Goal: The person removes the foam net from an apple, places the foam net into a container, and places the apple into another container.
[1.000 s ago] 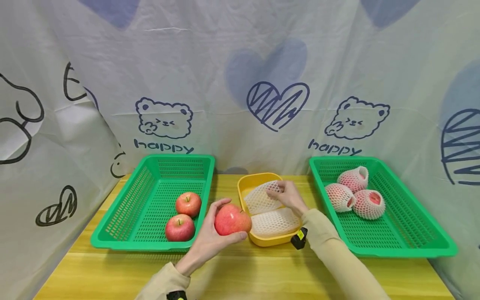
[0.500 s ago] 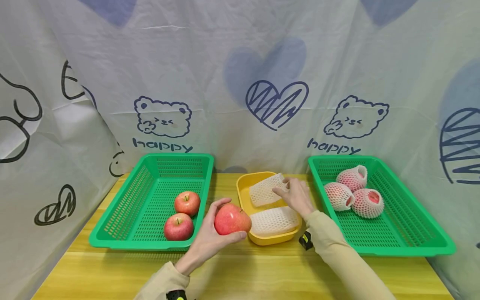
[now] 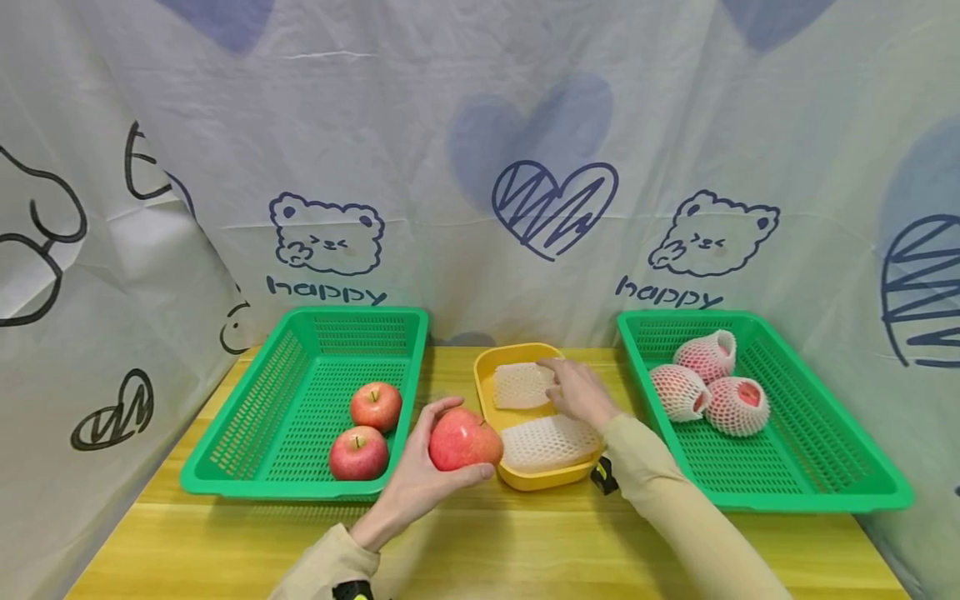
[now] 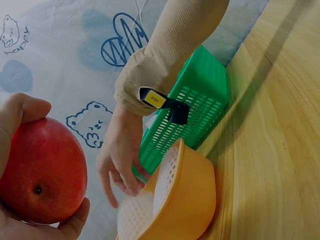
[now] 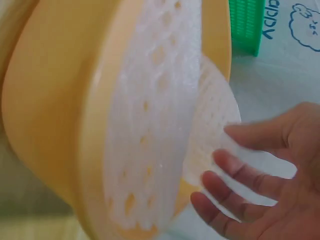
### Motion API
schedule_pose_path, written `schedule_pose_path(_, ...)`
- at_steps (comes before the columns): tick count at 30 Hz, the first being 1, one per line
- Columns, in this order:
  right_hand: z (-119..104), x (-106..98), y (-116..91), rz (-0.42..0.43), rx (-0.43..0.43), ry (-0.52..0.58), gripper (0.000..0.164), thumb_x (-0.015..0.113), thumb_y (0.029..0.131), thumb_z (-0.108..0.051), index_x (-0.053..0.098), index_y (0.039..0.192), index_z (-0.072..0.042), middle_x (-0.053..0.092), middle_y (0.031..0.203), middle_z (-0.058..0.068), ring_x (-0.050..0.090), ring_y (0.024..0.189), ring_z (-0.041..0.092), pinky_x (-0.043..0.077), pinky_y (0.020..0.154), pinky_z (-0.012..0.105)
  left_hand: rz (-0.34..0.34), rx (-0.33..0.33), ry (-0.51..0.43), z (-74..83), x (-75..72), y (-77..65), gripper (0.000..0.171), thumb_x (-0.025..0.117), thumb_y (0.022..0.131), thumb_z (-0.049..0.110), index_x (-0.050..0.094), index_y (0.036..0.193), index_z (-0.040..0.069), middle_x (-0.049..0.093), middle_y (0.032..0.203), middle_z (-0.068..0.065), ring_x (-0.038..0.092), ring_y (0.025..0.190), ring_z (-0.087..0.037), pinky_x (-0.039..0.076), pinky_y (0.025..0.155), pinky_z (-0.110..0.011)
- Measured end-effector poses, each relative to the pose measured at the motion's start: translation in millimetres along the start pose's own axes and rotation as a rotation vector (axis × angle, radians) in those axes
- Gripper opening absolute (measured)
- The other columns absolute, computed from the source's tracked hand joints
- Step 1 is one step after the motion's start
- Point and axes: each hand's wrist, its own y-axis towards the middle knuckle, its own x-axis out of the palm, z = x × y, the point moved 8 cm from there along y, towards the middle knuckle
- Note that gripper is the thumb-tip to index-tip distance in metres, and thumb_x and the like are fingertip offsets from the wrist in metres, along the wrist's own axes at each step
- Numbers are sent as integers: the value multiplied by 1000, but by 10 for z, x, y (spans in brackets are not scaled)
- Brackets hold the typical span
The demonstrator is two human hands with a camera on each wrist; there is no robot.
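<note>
My left hand (image 3: 412, 483) holds a red apple (image 3: 465, 439) just left of a yellow basket (image 3: 551, 480), thumb below and fingers over the top. In the left wrist view, the dimpled end of the apple (image 4: 40, 175) faces the camera. Two white foam net sleeves lie in the basket: a back one (image 3: 521, 386) and a front one (image 3: 551, 443). My right hand (image 3: 581, 393) hovers at the right end of the back sleeve. The right wrist view shows that hand (image 5: 270, 175) with fingers spread, thumb tip beside the back sleeve (image 5: 215, 117).
On the left, a green basket (image 3: 300, 492) has two bare apples, a back one (image 3: 375, 406) and a front one (image 3: 358, 454). The right green basket (image 3: 817, 502) contains three netted apples (image 3: 738, 407). A printed curtain (image 3: 450, 167) hangs behind the wooden table (image 3: 510, 550).
My right hand shifted the back sleeve up and to the right, then let go of it; the sleeve now lies flatter in the yellow basket. The left hand and its apple stayed put.
</note>
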Motion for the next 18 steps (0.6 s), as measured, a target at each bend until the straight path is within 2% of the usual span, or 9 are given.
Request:
schedule_pose_path(2, 15, 16, 42, -26, 15, 59, 46, 60, 87, 6, 63, 133, 1, 70, 103, 18, 62, 86, 26, 54, 75, 35, 1, -4, -2, -3, -6, -2, 83, 89, 74, 22, 44, 143, 19, 55, 137, -9, 61, 115, -25, 55, 95, -37)
schedule_pose_path(3, 25, 18, 56, -34, 19, 80, 45, 57, 85, 10, 65, 129, 2, 69, 96, 16, 57, 78, 22, 49, 67, 31, 1, -5, -2, -3, -9, -4, 82, 89, 74, 22, 44, 143, 20, 55, 137, -9, 61, 115, -25, 55, 95, -37)
schedule_pose_path(6, 35, 26, 93, -52, 11, 101, 44, 54, 82, 12, 69, 122, 5, 69, 90, 14, 51, 73, 18, 42, 63, 25, 3, -3, 2, -4, -22, -4, 83, 89, 74, 22, 44, 143, 18, 55, 138, -9, 61, 115, -25, 56, 95, -39)
schedule_pose_path(8, 34, 52, 101, -77, 8, 76, 42, 57, 87, 7, 65, 128, 5, 69, 96, 17, 56, 77, 23, 47, 67, 30, 5, 0, 3, -2, -31, -5, 84, 89, 73, 21, 44, 144, 17, 55, 138, -9, 61, 115, -25, 56, 94, -38)
schedule_pose_path(10, 38, 93, 99, -107, 26, 37, 43, 62, 92, -3, 61, 135, 2, 69, 113, 23, 63, 100, 33, 54, 86, 41, 5, 3, 2, -5, -38, -4, 83, 89, 73, 21, 44, 143, 18, 55, 137, -9, 61, 114, -25, 56, 94, -37)
schedule_pose_path(13, 40, 142, 81, -127, 65, 3, 49, 66, 96, -18, 56, 141, -1, 58, 132, 30, 53, 123, 46, 45, 105, 55, 5, 7, -2, -6, -46, -7, 82, 89, 73, 21, 45, 142, 20, 56, 136, -9, 62, 114, -24, 55, 93, -34)
schedule_pose_path(15, 30, 131, 73, -103, 78, -11, 48, 69, 95, -22, 59, 137, -2, 51, 138, 31, 46, 129, 49, 41, 109, 58, 1, 8, -6, -6, -49, -11, 82, 89, 73, 20, 45, 142, 19, 57, 136, -9, 62, 114, -24, 54, 93, -33)
schedule_pose_path(18, -24, 69, 84, -54, 57, -25, 43, 73, 92, -22, 63, 127, 0, 49, 126, 25, 45, 119, 44, 45, 100, 54, -3, 8, -9, -3, -58, -21, 82, 88, 74, 20, 44, 143, 17, 56, 135, -9, 62, 114, -24, 54, 93, -33)
